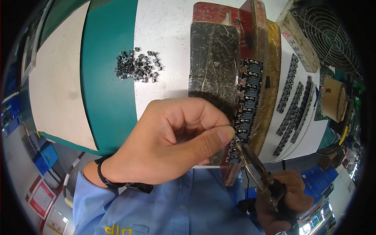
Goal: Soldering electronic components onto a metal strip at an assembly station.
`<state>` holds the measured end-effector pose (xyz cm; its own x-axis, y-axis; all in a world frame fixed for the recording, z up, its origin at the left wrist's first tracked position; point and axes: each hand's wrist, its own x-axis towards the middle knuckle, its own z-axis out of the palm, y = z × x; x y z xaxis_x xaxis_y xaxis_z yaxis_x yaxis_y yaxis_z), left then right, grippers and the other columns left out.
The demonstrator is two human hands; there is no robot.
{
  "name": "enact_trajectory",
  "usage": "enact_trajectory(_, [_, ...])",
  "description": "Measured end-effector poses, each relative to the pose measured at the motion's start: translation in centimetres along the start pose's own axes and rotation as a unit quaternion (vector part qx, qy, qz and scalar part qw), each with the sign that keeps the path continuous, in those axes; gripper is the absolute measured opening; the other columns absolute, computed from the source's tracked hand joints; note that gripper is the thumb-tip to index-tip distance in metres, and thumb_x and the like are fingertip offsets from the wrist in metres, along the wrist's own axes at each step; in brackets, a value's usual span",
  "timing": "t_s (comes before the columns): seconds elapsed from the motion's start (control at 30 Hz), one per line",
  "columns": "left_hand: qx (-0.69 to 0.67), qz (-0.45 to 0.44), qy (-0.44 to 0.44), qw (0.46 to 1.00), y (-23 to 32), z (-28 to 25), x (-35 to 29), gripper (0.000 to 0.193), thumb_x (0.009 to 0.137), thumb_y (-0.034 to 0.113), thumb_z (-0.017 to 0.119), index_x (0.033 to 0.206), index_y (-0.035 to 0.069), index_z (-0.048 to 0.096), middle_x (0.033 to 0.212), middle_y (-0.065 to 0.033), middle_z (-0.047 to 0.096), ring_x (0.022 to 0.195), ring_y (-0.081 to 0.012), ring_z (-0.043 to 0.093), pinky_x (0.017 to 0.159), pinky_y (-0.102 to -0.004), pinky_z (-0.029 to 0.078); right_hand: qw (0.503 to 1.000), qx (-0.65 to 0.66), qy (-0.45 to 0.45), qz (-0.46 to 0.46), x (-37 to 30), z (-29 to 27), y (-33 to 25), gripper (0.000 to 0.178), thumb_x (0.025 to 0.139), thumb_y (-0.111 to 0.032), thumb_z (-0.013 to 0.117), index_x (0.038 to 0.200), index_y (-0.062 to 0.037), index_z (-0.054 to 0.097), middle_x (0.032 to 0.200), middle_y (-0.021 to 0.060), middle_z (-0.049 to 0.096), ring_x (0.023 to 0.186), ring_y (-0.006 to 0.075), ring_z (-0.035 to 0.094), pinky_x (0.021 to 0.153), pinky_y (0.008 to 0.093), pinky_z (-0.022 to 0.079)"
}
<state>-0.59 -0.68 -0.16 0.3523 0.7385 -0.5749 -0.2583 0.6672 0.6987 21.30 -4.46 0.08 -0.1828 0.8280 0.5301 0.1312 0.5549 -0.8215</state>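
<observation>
My left hand is closed, thumb and forefinger pinched together over a row of small black components set along a worn black-and-red fixture block. Whatever lies in that pinch is hidden or too small to make out. In my right hand is a soldering iron with a thin metal tube running beside it. Its tip meets the row right beside my left fingertips; I cannot tell whether it touches a component. A heap of small shiny black-and-metal parts lies left of the block, beyond my left hand.
Several strips of black components lie on the white surface to the right. Further right stand a fan with a round wire guard and a brown cardboard roll. A beige board lies on the green mat at left.
</observation>
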Motion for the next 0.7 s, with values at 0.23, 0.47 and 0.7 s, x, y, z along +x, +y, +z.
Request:
enact_trajectory(0.23, [-0.001,0.005,0.0,1.0,-0.2,-0.1,0.1,0.008,0.084,0.005,0.059,0.086,-0.003,0.057,0.072,-0.0062,0.061,0.055,-0.0071,0.054,0.051,-0.0185,0.043,0.988,-0.002,0.112,-0.108,-1.3,-0.3,1.1,0.045,0.087,-0.041,0.049,0.093,0.0026,0.044,0.056,0.0109,0.051,0.046,0.0216,0.053,0.04,0.0256,0.044])
enact_trajectory(0.47, [0.024,0.022,0.003,0.999,-0.1,0.2,0.1,0.008,0.084,0.005,0.059,0.085,-0.003,0.057,0.071,-0.0065,0.06,0.055,-0.0077,0.054,0.051,-0.0192,0.043,0.976,-0.025,0.16,0.149,-2.2,0.3,-2.4,0.052,0.083,-0.04,0.055,0.104,0.0051,0.04,0.068,0.0115,0.055,0.059,0.0231,0.057,0.054,0.023,0.044])
enact_trajectory(0.7, [0.037,0.042,0.008,0.998,-0.6,0.2,0.3,0.02,0.09,0.016,0.051,0.084,-0.003,0.056,0.07,-0.0067,0.059,0.052,-0.0093,0.052,0.049,-0.0201,0.042,0.986,-0.05,0.092,0.133,-1.1,-0.8,-1.0,0.05,0.085,-0.041,0.053,0.104,0.0028,0.04,0.072,0.0127,0.058,0.062,0.0224,0.057,0.063,0.0259,0.044])
